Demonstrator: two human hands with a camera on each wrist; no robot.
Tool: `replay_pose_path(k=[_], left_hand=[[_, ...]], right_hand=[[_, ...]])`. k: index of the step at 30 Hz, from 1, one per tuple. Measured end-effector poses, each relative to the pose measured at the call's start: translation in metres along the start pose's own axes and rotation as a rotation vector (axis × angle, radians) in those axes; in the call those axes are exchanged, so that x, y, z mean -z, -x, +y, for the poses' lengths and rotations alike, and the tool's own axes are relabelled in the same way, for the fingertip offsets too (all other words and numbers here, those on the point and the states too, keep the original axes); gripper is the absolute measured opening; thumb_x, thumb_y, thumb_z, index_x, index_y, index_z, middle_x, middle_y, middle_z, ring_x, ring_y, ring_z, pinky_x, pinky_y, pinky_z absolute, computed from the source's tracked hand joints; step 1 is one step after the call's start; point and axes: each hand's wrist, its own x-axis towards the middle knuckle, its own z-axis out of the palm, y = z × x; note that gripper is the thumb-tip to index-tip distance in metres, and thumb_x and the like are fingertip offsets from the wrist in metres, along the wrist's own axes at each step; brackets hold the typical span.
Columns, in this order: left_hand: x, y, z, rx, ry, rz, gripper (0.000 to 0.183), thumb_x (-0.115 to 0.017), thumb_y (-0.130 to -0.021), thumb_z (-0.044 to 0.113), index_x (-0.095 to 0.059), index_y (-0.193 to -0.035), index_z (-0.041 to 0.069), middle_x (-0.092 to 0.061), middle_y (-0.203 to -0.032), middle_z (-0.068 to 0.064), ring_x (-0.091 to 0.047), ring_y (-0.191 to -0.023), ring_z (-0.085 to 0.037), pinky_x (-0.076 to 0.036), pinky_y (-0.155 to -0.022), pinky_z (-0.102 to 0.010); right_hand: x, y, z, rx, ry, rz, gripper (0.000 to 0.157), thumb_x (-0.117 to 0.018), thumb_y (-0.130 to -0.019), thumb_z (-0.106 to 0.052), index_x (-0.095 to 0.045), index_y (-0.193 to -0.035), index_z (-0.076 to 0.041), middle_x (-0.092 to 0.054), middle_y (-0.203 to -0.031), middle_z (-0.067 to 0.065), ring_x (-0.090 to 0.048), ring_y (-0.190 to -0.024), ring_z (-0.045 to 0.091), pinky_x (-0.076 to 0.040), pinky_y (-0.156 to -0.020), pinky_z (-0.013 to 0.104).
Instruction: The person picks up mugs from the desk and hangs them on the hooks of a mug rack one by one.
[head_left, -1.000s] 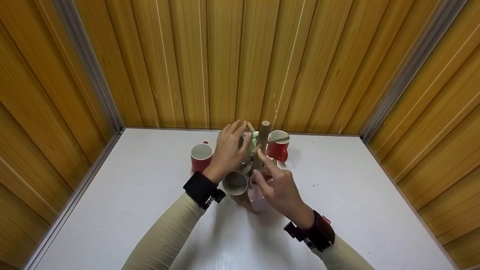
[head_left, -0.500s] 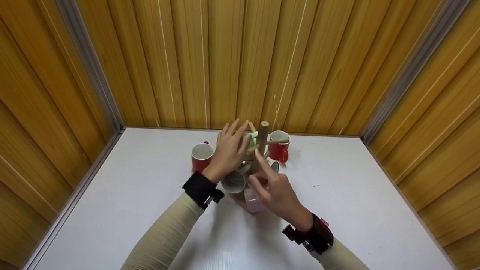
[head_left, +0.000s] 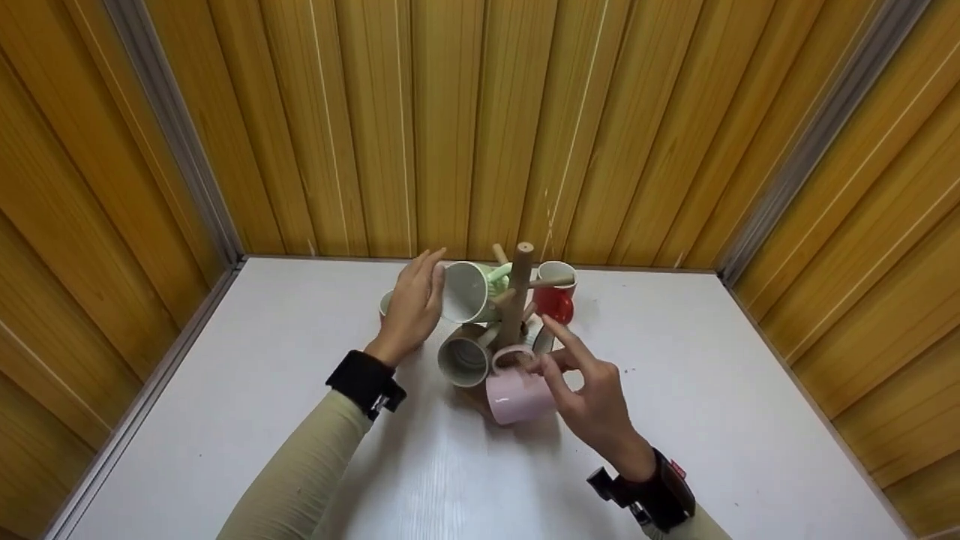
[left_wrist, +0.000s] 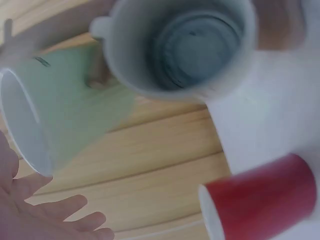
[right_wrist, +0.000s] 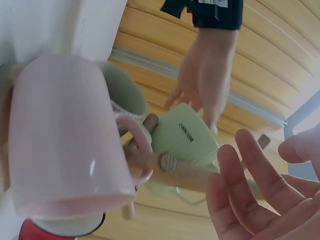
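A wooden mug stand [head_left: 517, 292] with several pegs rises from the table. On it hangs a pale green mug [left_wrist: 75, 105], its mouth toward my left hand [head_left: 412, 304]. That hand is held with straight fingers beside the green mug's rim and grips nothing; whether a fingertip touches it I cannot tell. Lower on the stand are a grey-white mug [head_left: 463, 358] and a pink mug [head_left: 519, 396] lying sideways. My right hand [head_left: 592, 394] hovers by the pink mug, fingers loosely bent and spread, holding nothing. The right wrist view shows its fingers apart from the pink mug [right_wrist: 65, 135].
One red mug [left_wrist: 265, 197] stands on the white table [head_left: 300, 390], left of the stand, mostly behind my left hand in the head view. Another red mug [head_left: 553, 304] is at the back right. A dark-rimmed mug [head_left: 543, 341] shows behind the pink one. Wood-patterned walls [head_left: 442, 127] enclose the table.
My left hand has moved left, off the green mug, which now shows clearly. My right hand has drawn back right and down from the stand, uncovering more of the pink mug.
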Motion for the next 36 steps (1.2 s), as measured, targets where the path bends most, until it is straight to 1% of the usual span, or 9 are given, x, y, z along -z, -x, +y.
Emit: replay_pose_path(k=[4,8,10,12,16,21,28,33,36], left_hand=[[0.001,0.001,-0.02,0.043,-0.04,0.037,0.04,-0.043,-0.11,0.017,-0.056,-0.143,0.0,-0.051,-0.148,-0.027,-0.044,-0.141,-0.042,-0.032,-0.119,-0.052],[-0.002,0.0,-0.034,0.063,-0.073,0.113,0.035,-0.05,-0.106,0.009,-0.06,-0.138,-0.003,-0.057,-0.141,-0.026,-0.052,-0.132,-0.043,-0.039,-0.114,-0.053],[-0.003,0.001,-0.039,0.093,-0.105,0.142,0.035,-0.055,-0.103,0.009,-0.062,-0.135,-0.002,-0.06,-0.137,-0.025,-0.056,-0.127,-0.044,-0.043,-0.108,-0.056],[-0.003,0.003,-0.042,0.14,-0.15,0.146,0.037,-0.062,-0.1,0.013,-0.063,-0.134,0.0,-0.06,-0.136,-0.026,-0.056,-0.124,-0.047,-0.045,-0.104,-0.06],[-0.005,0.007,-0.049,0.249,-0.247,0.078,0.048,-0.069,-0.096,0.026,-0.06,-0.138,0.004,-0.052,-0.143,-0.03,-0.051,-0.127,-0.053,-0.043,-0.102,-0.065],[-0.008,0.011,-0.056,0.377,-0.304,-0.015,0.063,-0.071,-0.093,0.043,-0.054,-0.143,0.008,-0.045,-0.147,-0.029,-0.052,-0.123,-0.054,-0.046,-0.096,-0.066],[-0.011,0.015,-0.064,0.445,-0.332,-0.069,0.085,-0.073,-0.086,0.057,-0.045,-0.151,0.01,-0.041,-0.145,-0.032,-0.055,-0.114,-0.058,-0.052,-0.084,-0.069],[-0.012,0.018,-0.07,0.478,-0.337,-0.09,0.087,-0.074,-0.085,0.058,-0.043,-0.151,0.011,-0.047,-0.137,-0.032,-0.056,-0.113,-0.056,-0.052,-0.084,-0.07],[-0.015,0.018,-0.073,0.473,-0.329,-0.096,0.084,-0.075,-0.085,0.055,-0.045,-0.149,0.009,-0.05,-0.131,-0.032,-0.057,-0.111,-0.056,-0.052,-0.083,-0.07]], right_hand=[[0.012,0.005,0.003,-0.019,0.047,0.057,0.052,-0.066,-0.092,0.007,-0.061,-0.142,-0.009,-0.076,-0.082,-0.006,-0.071,-0.069,0.014,-0.054,-0.069,0.019],[0.022,0.011,0.005,-0.072,0.084,0.074,0.047,-0.065,-0.094,0.005,-0.063,-0.139,-0.008,-0.076,-0.082,-0.006,-0.072,-0.072,0.011,-0.053,-0.073,0.016],[0.025,0.015,0.007,-0.085,0.098,0.077,0.046,-0.065,-0.094,0.005,-0.064,-0.138,-0.008,-0.076,-0.082,-0.007,-0.071,-0.072,0.01,-0.053,-0.072,0.016],[0.028,0.019,0.008,-0.096,0.107,0.079,0.045,-0.065,-0.095,0.005,-0.064,-0.137,-0.008,-0.075,-0.082,-0.008,-0.071,-0.072,0.01,-0.052,-0.072,0.016],[0.032,0.027,0.01,-0.119,0.108,0.083,0.044,-0.065,-0.095,0.005,-0.064,-0.137,-0.008,-0.075,-0.082,-0.007,-0.071,-0.072,0.01,-0.052,-0.072,0.015],[0.04,0.037,0.014,-0.131,0.134,0.088,0.045,-0.066,-0.094,0.006,-0.065,-0.136,-0.009,-0.075,-0.082,-0.009,-0.07,-0.071,0.009,-0.053,-0.072,0.016],[0.044,0.054,0.02,-0.165,0.168,0.093,0.048,-0.067,-0.092,0.009,-0.065,-0.136,-0.011,-0.074,-0.081,-0.011,-0.069,-0.068,0.011,-0.053,-0.069,0.015],[0.046,0.057,0.02,-0.165,0.168,0.067,0.048,-0.067,-0.093,0.008,-0.065,-0.136,-0.014,-0.074,-0.081,-0.012,-0.066,-0.067,0.007,-0.053,-0.066,0.016],[0.049,0.057,0.019,-0.165,0.171,0.059,0.049,-0.067,-0.094,0.007,-0.065,-0.137,-0.015,-0.074,-0.082,-0.014,-0.065,-0.067,0.005,-0.053,-0.065,0.016]])
